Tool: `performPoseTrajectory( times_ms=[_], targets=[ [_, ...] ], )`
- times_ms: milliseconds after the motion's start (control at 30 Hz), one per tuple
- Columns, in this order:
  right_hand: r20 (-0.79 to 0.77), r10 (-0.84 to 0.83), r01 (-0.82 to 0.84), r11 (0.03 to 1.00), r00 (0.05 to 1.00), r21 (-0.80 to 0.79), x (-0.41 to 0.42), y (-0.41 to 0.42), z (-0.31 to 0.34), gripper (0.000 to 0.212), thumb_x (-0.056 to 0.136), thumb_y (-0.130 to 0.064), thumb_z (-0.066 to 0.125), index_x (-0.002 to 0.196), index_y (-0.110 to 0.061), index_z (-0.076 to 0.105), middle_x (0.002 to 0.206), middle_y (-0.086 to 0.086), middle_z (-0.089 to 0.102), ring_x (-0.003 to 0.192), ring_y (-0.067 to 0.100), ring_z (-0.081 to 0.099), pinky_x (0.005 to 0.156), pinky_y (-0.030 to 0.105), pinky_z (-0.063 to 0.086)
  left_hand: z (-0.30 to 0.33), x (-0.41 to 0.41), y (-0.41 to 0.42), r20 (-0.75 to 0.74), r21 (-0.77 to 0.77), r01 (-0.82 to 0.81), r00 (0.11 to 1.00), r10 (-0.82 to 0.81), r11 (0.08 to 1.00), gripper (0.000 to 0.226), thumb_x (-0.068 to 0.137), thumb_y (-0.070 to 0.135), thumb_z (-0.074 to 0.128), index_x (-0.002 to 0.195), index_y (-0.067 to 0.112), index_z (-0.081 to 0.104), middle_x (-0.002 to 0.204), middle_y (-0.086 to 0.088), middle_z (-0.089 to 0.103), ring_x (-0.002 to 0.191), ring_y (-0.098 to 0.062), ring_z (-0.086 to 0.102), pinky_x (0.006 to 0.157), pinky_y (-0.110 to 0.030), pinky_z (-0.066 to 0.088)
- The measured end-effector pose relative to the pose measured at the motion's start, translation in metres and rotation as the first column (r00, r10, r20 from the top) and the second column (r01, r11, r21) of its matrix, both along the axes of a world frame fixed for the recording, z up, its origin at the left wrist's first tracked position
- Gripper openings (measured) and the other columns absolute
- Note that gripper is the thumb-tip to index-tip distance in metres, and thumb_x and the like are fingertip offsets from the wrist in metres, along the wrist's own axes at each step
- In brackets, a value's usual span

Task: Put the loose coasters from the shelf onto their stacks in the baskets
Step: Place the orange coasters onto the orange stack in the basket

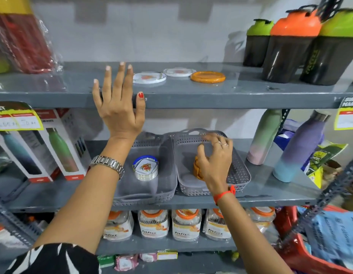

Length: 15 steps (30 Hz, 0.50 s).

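Three loose coasters lie on the upper shelf [250,89]: a white one with an orange print [149,77], a second white one [178,72] behind it, and an orange one [207,77] to the right. My left hand [118,107] is raised at this shelf's front edge, fingers spread, holding nothing, just left of the nearer white coaster. One shelf down stand two grey perforated baskets. The left basket [167,155] holds a stack of white coasters [145,168]. Inside the right basket [240,171], my right hand [215,163] hovers with fingers apart over the orange stack [196,169], mostly hiding it.
Shaker bottles with green and orange lids [294,48] crowd the upper shelf's right end; a wrapped red item [23,42] sits at its left. Boxed bottles [59,147] stand left of the baskets and pastel bottles [298,149] to their right. Jars [153,224] fill the shelf below.
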State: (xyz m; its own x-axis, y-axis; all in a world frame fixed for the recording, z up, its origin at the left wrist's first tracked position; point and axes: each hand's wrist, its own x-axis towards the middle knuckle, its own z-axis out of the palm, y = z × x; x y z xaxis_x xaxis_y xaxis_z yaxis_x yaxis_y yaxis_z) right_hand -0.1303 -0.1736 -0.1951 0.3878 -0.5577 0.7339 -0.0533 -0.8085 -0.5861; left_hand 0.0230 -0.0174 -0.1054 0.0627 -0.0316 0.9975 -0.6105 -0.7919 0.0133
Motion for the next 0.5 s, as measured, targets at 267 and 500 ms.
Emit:
performPoseTrajectory(
  times_ms=[267,500],
  targets=[
    [0.479,0.008,0.115,0.967,0.878,-0.226,-0.016,0.018,0.128,0.011,0.079,-0.009,0.060,0.085,-0.009,0.070,0.086,-0.004,0.069,0.085,0.021,0.048,0.076,0.020,0.037,0.003,-0.008,0.003,-0.055,0.027,0.071,0.996,-0.069,0.997,0.051,0.101,0.039,0.026,0.140,0.013,0.046,0.144,-0.006,0.045,0.136,-0.029,0.035,0.115,-0.043,0.013],
    [-0.451,-0.177,0.176,0.983,0.875,-0.046,0.027,-0.017,0.183,0.045,0.079,-0.046,0.059,0.107,-0.010,0.065,0.117,0.016,0.065,0.122,0.036,0.043,0.107,0.053,0.029,0.005,-0.013,0.004,-0.104,0.040,0.085,0.991,-0.081,0.996,0.052,0.101,0.040,0.026,0.139,0.011,0.047,0.144,-0.007,0.046,0.135,-0.031,0.037,0.115,-0.042,0.013]
  ],
)
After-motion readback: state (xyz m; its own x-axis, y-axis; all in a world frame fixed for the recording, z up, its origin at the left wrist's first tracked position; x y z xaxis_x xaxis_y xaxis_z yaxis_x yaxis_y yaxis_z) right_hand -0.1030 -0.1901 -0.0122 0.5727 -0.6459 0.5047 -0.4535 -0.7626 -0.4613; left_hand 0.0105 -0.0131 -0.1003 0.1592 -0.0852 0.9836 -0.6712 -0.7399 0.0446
